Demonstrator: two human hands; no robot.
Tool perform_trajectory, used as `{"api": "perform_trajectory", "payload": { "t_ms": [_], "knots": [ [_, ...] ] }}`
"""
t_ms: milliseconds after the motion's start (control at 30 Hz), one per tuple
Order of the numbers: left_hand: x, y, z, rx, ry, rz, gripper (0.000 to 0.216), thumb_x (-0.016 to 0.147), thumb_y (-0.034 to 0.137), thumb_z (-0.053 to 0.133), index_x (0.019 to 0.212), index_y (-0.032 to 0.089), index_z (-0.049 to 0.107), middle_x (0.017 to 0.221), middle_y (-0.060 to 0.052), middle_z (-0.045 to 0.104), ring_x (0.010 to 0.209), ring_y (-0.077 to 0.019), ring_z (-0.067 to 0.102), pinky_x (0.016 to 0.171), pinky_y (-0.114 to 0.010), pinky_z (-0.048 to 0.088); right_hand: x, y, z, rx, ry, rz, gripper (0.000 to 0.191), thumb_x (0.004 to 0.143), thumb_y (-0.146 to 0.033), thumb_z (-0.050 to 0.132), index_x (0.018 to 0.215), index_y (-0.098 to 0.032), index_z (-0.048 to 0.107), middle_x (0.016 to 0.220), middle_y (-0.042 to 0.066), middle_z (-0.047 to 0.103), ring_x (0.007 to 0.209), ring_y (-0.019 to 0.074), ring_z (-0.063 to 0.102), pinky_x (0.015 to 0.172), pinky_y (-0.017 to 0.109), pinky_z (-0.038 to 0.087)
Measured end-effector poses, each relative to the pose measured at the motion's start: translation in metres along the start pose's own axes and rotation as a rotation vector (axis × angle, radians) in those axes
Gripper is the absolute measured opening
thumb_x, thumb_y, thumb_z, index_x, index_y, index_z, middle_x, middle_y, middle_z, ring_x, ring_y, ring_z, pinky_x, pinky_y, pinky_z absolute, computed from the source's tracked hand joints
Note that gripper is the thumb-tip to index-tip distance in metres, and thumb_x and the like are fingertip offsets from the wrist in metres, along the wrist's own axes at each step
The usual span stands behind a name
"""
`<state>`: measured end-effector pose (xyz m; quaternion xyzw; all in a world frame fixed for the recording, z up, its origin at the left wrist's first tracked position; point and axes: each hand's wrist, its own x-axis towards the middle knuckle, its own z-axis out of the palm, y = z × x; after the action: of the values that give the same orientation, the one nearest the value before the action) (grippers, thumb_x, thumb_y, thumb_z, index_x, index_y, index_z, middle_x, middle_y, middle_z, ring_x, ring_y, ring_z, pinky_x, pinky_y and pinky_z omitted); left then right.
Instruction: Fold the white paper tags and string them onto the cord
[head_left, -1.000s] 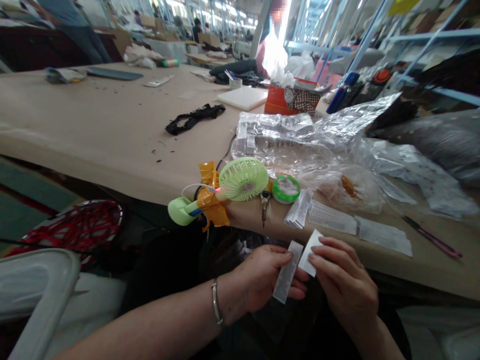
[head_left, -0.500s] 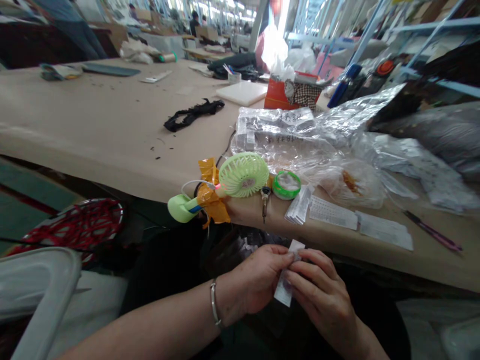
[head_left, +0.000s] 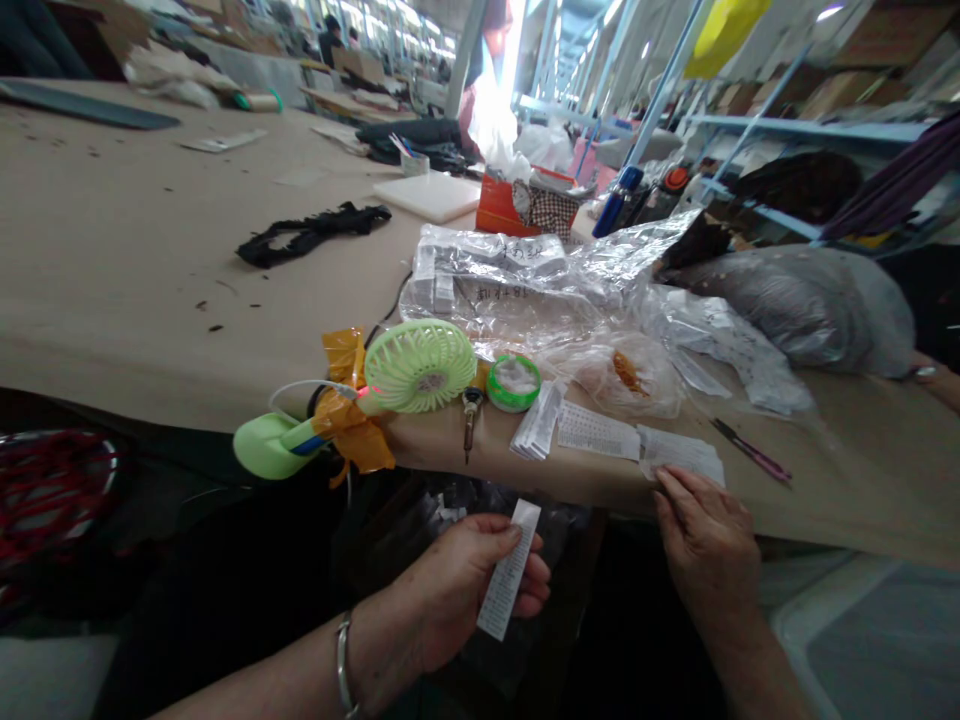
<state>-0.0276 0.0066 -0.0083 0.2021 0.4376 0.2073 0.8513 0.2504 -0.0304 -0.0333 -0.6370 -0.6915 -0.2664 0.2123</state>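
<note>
My left hand point(head_left: 469, 565), below the table edge, pinches a narrow white printed label point(head_left: 501, 590) between thumb and fingers, tilted, its small text facing up. To the right, my right hand point(head_left: 709, 535) rests at the table edge with its fingers stretched out. Those fingertips touch the lower edge of a flat pile of printed labels point(head_left: 686, 448). Left of this pile lie another flat printed label pile point(head_left: 598, 430) and a fanned bundle of white labels point(head_left: 538, 420). The thumb of my right hand is mostly hidden.
A green fan point(head_left: 420, 368) is taped at the table edge. Beside it are a pointed metal-tipped tool point(head_left: 470, 420) and a round green container point(head_left: 514, 383). Pink-handled tweezers or snips point(head_left: 754, 455) lie right. Clear plastic bags point(head_left: 510, 295) and black fabric point(head_left: 311, 235) lie behind.
My right hand has left the label that both hands held and moved right to the label pile on the table. My left hand keeps the label. The view has turned right.
</note>
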Motion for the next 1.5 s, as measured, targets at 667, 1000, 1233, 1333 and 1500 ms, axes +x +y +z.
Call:
{"api": "perform_trajectory", "payload": {
  "t_ms": [667,1000,1233,1333,1500],
  "knots": [
    [0.005,-0.005,-0.010,-0.221,-0.025,0.123,0.008,0.065,0.012,0.067,0.067,0.012,0.059,0.059,0.002,0.056,0.052,-0.0071,0.051,0.050,-0.019,0.034,0.006,-0.140,-0.014,0.800,-0.040,-0.333,0.020,0.085,-0.008,0.060,0.093,-0.023,0.069,0.090,0.002,0.071,0.097,0.0191,0.064,0.090,0.039,0.050],
    [-0.001,-0.005,-0.009,-0.242,-0.090,0.119,0.022,0.067,0.026,0.076,0.069,0.011,0.060,0.063,0.001,0.056,0.054,-0.0060,0.050,0.051,-0.019,0.030,0.002,-0.143,-0.019,0.752,-0.102,-0.329,0.021,0.084,-0.004,0.058,0.093,-0.020,0.068,0.092,0.004,0.073,0.100,0.0199,0.064,0.096,0.041,0.045],
    [0.000,-0.006,-0.013,-0.227,-0.134,0.101,0.022,0.068,0.025,0.076,0.074,0.010,0.061,0.065,0.000,0.057,0.053,-0.0057,0.051,0.051,-0.017,0.033,0.003,-0.146,-0.020,0.821,-0.092,-0.318,0.027,0.082,-0.004,0.061,0.103,-0.020,0.066,0.096,0.004,0.072,0.102,0.0209,0.063,0.096,0.042,0.046],
    [0.000,-0.004,-0.018,-0.178,-0.138,0.073,0.019,0.077,0.028,0.068,0.080,0.011,0.061,0.065,-0.001,0.059,0.053,-0.0091,0.056,0.054,-0.021,0.043,-0.001,-0.137,-0.018,0.944,-0.065,-0.169,0.030,0.079,-0.008,0.064,0.107,-0.020,0.064,0.101,0.006,0.068,0.106,0.0223,0.061,0.093,0.040,0.049],
    [-0.006,-0.002,-0.023,-0.085,-0.317,-0.001,0.025,0.083,0.036,0.062,0.090,0.013,0.062,0.062,-0.002,0.059,0.054,-0.0147,0.062,0.056,-0.028,0.052,0.000,-0.115,0.000,1.305,-0.333,0.327,0.026,0.084,-0.025,0.063,0.110,-0.023,0.062,0.102,0.006,0.069,0.092,0.0187,0.068,0.079,0.029,0.056]
  ]
}}
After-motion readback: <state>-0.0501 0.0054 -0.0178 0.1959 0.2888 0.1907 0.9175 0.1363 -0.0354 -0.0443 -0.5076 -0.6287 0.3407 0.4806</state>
